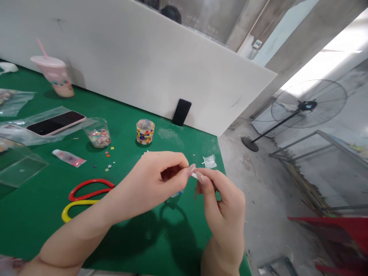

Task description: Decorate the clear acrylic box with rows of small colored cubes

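Note:
Fingertip to fingertip, my left hand (163, 174) and my right hand (224, 197) pinch a small white strip (194, 175) above the green table. Most of the strip is hidden by the fingers, so its kind is unclear. Under my left wrist lie scissors with one red and one yellow handle (92, 191); their blades are covered. A small clear plastic packet (209, 161) rests just beyond my right hand. Behind my left hand stands a round cup covered in multicoloured tiles (145, 132). A small bluish-white piece (176, 194) shows partly below my left fingers.
On the left are a clear cup of colourful bits (99, 134), a small tube (69, 158), a phone (56, 122) on plastic bags, a clear box (20, 165) and a pink drink cup (54, 76). Another phone (181, 112) leans on the white partition (138, 57). A fan (307, 105) stands right.

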The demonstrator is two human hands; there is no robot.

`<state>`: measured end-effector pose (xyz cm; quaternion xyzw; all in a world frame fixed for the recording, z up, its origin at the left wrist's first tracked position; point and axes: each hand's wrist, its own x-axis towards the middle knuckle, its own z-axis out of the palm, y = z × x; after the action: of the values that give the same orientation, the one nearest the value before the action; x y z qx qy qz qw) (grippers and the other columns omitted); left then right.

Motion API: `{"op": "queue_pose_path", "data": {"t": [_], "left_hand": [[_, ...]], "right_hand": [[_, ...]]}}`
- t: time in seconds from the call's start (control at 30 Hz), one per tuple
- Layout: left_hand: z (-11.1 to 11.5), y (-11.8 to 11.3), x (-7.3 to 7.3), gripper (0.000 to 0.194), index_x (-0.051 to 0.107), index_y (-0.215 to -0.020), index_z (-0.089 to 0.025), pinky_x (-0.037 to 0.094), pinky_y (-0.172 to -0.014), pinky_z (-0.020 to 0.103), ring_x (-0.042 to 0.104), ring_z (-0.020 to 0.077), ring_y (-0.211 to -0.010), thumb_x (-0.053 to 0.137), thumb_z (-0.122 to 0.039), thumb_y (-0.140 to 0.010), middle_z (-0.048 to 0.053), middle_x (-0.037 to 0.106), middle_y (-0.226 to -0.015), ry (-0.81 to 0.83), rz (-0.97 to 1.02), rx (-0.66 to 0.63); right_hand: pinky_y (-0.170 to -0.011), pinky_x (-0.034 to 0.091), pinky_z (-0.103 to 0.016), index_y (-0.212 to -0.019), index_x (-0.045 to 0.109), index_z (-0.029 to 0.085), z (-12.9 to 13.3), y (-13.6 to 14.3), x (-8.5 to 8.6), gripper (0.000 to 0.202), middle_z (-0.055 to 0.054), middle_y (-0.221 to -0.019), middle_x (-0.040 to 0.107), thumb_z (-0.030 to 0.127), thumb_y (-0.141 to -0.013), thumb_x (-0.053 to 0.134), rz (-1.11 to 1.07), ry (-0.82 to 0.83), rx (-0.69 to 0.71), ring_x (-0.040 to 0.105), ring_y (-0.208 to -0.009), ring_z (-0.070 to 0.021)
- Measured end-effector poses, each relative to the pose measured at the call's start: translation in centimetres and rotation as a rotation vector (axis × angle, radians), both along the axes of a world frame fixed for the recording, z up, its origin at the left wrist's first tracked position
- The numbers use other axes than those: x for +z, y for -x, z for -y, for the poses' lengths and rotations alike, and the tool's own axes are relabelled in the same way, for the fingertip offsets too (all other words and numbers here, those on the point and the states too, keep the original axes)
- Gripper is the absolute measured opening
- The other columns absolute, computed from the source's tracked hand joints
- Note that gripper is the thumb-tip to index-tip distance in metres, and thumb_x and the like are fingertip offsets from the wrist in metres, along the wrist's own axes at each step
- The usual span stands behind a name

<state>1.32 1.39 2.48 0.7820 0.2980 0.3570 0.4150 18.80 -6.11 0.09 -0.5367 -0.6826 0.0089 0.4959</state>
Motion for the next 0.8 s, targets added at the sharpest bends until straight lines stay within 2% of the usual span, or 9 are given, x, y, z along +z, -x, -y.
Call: {"op": "queue_pose_path", "data": {"t": [0.13, 0.2, 0.3, 0.4, 0.5, 0.6, 0.7, 0.8], "left_hand": [[0.2, -0.1, 0.1, 0.033, 0.06, -0.068, -0.021, 0.036, -0.048, 0.018, 0.044, 0.0087, -0.054, 0.058, -0.028, -0.1, -0.007, 0.052, -0.06, -0.005, 0.014, 0.047], [0.2, -0.1, 0.2, 0.034, 0.061, -0.069, -0.02, 0.038, -0.049, 0.018, 0.047, 0.0088, -0.055, 0.058, -0.028, -0.101, -0.006, 0.056, -0.06, -0.009, 0.03, 0.051], [0.2, -0.2, 0.3, 0.033, 0.064, -0.07, -0.021, 0.043, -0.052, 0.016, 0.051, 0.0078, -0.055, 0.057, -0.023, -0.103, -0.007, 0.062, -0.062, -0.004, 0.078, 0.031], [0.2, -0.1, 0.4, 0.034, 0.062, -0.07, -0.021, 0.043, -0.051, 0.013, 0.05, 0.0062, -0.052, 0.057, -0.019, -0.103, -0.009, 0.058, -0.059, 0.007, 0.111, 0.031], [0.1, 0.3, 0.4, 0.032, 0.067, -0.074, -0.022, 0.041, -0.048, 0.012, 0.05, 0.0055, -0.052, 0.061, -0.021, -0.105, -0.009, 0.057, -0.059, -0.001, 0.101, 0.021], [-0.2, 0.8, 0.4, 0.026, 0.073, -0.08, -0.022, 0.043, -0.05, 0.01, 0.052, 0.0046, -0.053, 0.067, -0.023, -0.105, -0.009, 0.059, -0.061, -0.006, 0.126, 0.056], [-0.5, 1.0, 0.4, 0.023, 0.075, -0.082, -0.023, 0.047, -0.051, 0.007, 0.056, 0.0044, -0.054, 0.07, -0.023, -0.104, -0.009, 0.063, -0.062, 0.043, 0.212, 0.093], [-0.6, 0.8, 0.5, 0.017, 0.082, -0.088, -0.023, 0.055, -0.054, 0.007, 0.063, 0.0054, -0.057, 0.072, -0.018, -0.1, -0.007, 0.069, -0.066, 0.099, 0.295, 0.058]], "right_hand": [[-0.055, 0.054, -0.016, -0.115, 0.079, 0.025, -0.3, 0.3, -0.6, 0.022, 0.005, -0.08, 0.08, 0.018, -0.111, 0.058, -0.175, 0.079, 0.051, 0.068, -0.057, -0.0079], [-0.057, 0.057, -0.016, -0.121, 0.079, 0.027, -0.3, 0.3, -0.8, 0.025, 0.006, -0.08, 0.081, 0.017, -0.111, 0.058, -0.243, 0.126, 0.101, 0.07, -0.057, -0.0076], [-0.063, 0.06, -0.015, -0.12, 0.083, 0.028, -0.2, 0.4, -0.8, 0.027, 0.006, -0.08, 0.084, 0.016, -0.11, 0.061, -0.286, 0.18, 0.195, 0.075, -0.063, -0.0079], [-0.062, 0.06, -0.014, -0.116, 0.087, 0.028, -0.2, 0.4, -0.6, 0.026, 0.005, -0.082, 0.086, 0.016, -0.108, 0.066, -0.34, 0.196, 0.234, 0.076, -0.064, -0.0082], [-0.06, 0.061, -0.017, -0.112, 0.089, 0.029, -0.3, 0.4, -0.5, 0.025, 0.004, -0.083, 0.087, 0.015, -0.106, 0.069, -0.348, 0.159, 0.178, 0.075, -0.061, -0.0093], [-0.065, 0.064, -0.02, -0.116, 0.089, 0.033, -0.2, 0.1, -0.6, 0.031, 0.005, -0.081, 0.086, 0.012, -0.104, 0.07, -0.315, 0.086, 0.105, 0.076, -0.064, -0.0105], [-0.066, 0.065, -0.022, -0.12, 0.088, 0.036, 0.2, -0.3, -0.8, 0.035, 0.006, -0.081, 0.085, 0.011, -0.104, 0.07, -0.285, 0.045, 0.053, 0.076, -0.066, -0.0118], [-0.067, 0.066, -0.025, -0.123, 0.087, 0.04, 0.7, -0.4, -1.0, 0.037, 0.006, -0.083, 0.085, 0.012, -0.104, 0.071, -0.256, 0.02, -0.004, 0.076, -0.066, -0.0128]]}}
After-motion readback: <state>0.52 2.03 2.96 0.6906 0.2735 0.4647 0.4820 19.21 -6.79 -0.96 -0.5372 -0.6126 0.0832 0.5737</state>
